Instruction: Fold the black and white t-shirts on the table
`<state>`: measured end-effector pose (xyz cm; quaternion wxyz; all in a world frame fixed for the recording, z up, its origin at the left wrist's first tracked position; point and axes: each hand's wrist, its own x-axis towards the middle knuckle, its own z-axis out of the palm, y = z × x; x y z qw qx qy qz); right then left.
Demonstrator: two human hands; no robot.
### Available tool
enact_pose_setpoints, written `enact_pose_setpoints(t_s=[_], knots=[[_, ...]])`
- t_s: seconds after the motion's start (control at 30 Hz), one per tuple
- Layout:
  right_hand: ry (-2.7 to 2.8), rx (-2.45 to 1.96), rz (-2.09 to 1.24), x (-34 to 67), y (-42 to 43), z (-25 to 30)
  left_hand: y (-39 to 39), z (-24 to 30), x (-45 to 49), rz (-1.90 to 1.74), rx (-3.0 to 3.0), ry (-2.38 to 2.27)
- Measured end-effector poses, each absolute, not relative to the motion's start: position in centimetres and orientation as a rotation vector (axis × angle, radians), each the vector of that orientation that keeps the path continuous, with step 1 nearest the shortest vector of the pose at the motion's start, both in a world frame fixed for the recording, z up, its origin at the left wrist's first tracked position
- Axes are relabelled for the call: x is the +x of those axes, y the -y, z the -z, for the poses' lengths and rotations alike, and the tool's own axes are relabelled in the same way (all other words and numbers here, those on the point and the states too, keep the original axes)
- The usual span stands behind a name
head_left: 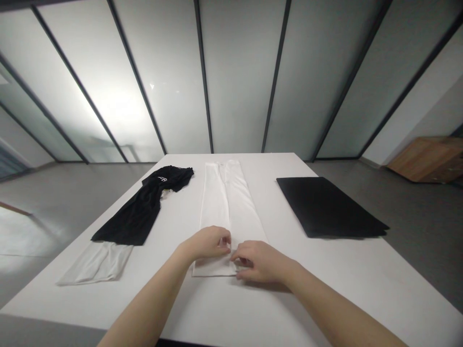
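A pair of white trousers (pixel 226 197) lies stretched lengthwise down the middle of the white table (pixel 325 279), folded narrow. My left hand (pixel 209 242) rests on the near end of the trousers with its fingers curled and pinching the fabric. My right hand (pixel 261 262) is beside it, its fingers also closed on the near hem. The two hands almost touch at the cloth's near edge.
A black garment (pixel 144 207) lies at the left over another white garment (pixel 97 262). A flat black board (pixel 327 205) lies at the right. Frosted glass panels stand behind the table. A wooden cabinet (pixel 427 158) is on the floor at far right.
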<state>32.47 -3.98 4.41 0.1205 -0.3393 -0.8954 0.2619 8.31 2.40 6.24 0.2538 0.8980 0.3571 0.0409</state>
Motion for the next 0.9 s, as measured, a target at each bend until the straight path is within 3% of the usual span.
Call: enact_pose_setpoints(t_s=[0.2,0.47,0.77,0.9], knots=[[2.69,-0.886,-0.746,32.2,4.1,-3.5,-2.3,-4.7,9.1,-0.32,2.574,-0.928],[2.626,-0.824,-0.726,32.1,4.2,-3.8,-2.4,-2.8,9.8,-0.58,2.221,-1.004],[2.6,-0.819,-0.763,32.2,4.5,-4.1,-3.4,-1.2,10.2,-0.682,2.075,-1.003],[2.656,-0.776,-0.804,31.9,4.7,-4.0,-3.7,-1.9,9.9,-0.567,2.205,-1.183]])
